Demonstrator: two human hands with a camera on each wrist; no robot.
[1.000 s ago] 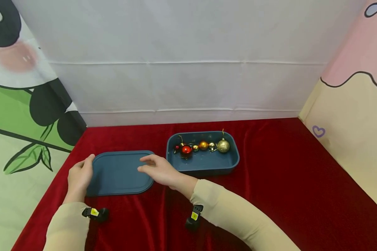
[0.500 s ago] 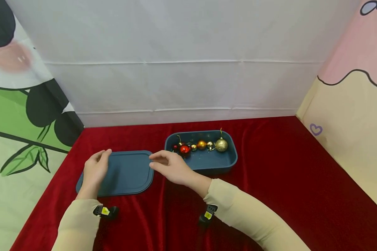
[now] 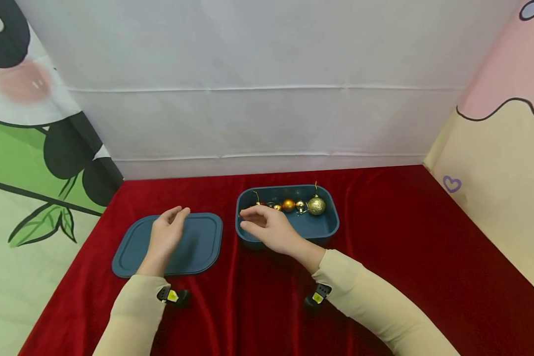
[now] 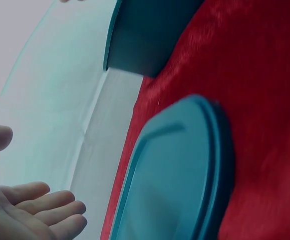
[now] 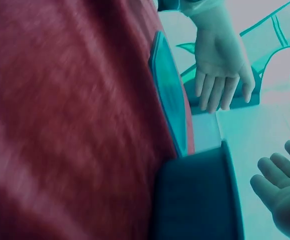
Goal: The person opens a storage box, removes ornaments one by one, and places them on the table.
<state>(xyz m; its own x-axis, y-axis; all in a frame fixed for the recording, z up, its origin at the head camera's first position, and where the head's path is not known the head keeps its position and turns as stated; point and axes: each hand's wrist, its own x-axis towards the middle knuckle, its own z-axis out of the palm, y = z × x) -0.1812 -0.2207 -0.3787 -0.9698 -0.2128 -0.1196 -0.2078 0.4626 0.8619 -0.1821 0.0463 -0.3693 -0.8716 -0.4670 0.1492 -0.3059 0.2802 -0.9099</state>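
Lid [image 3: 201, 232], flat near the left edge of the tabletop [image 3: 382, 237], could skid if brushed by a low left grip [image 3: 166, 236]; this hangs above it, wide, holding nothing, palm turned inward. Right grip [image 3: 270, 229], over the near left corner of the box [image 3: 318, 227], likewise wide and unladen, thumb apart. Box, toward the far edge, could shift and set its baubles [image 3: 288, 205] rolling if the right grip caught it.

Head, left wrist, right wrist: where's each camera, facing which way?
Head: worn on head, facing forward and down at lid and box; left hand, right hand, sleeves show.
Left wrist: on that wrist, facing lid and box; left hand shows.
Right wrist: on that wrist, across box toward lid; both hands show.
Wrist views share lid, box.
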